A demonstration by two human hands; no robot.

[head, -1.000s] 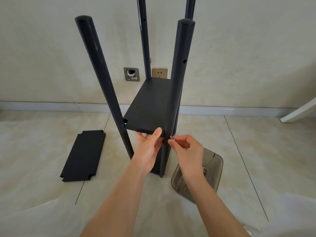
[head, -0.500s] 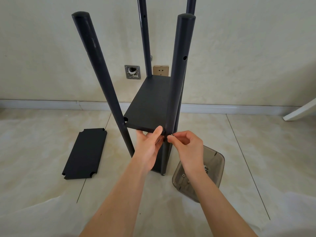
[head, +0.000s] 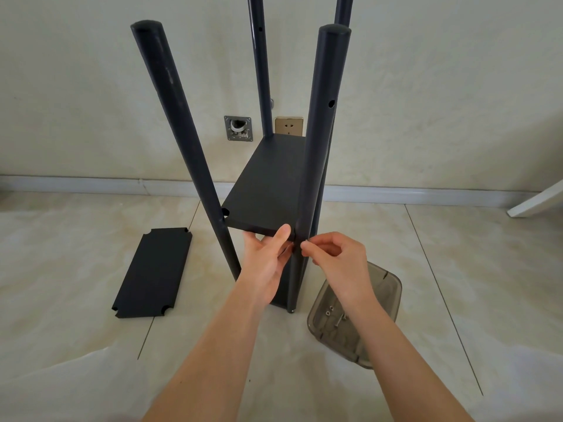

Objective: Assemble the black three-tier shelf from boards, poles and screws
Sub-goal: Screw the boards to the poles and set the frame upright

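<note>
A half-built black shelf stands on the tiled floor (head: 457, 269) in front of a pale wall (head: 426, 86). Four dark poles rise from it: the near-left pole (head: 179, 126) leans out to the left, the near-right pole (head: 320, 141) stands almost upright, and two more stand at the back — the far-left pole (head: 261, 71) and the far-right pole (head: 342, 9), both cut off by the top edge. A shelf board (head: 268, 190) sits between the poles partway up, its near-left corner notch just beside the near-left pole.

The left hand (head: 268, 263) holds the near edge of that board from below, thumb on top of the edge and fingers curled under it, right next to the near-right pole. The right hand (head: 335, 263) is closed in a narrow pinch, thumb and forefinger tips pressed to the side of the near-right pole at the level of the board; a small glint shows at the fingertips, too small to name with certainty.

A loose board (head: 152, 275) with notched corners lies flat on the floor to the left, well apart from the shelf. A smoky clear tray (head: 387, 287) lies on the floor just right of the shelf's base — partly hidden by the right forearm — with a few screws (head: 330, 312) in it. On the wall behind are a socket (head: 289, 126) and an open metal box (head: 239, 128).
</note>
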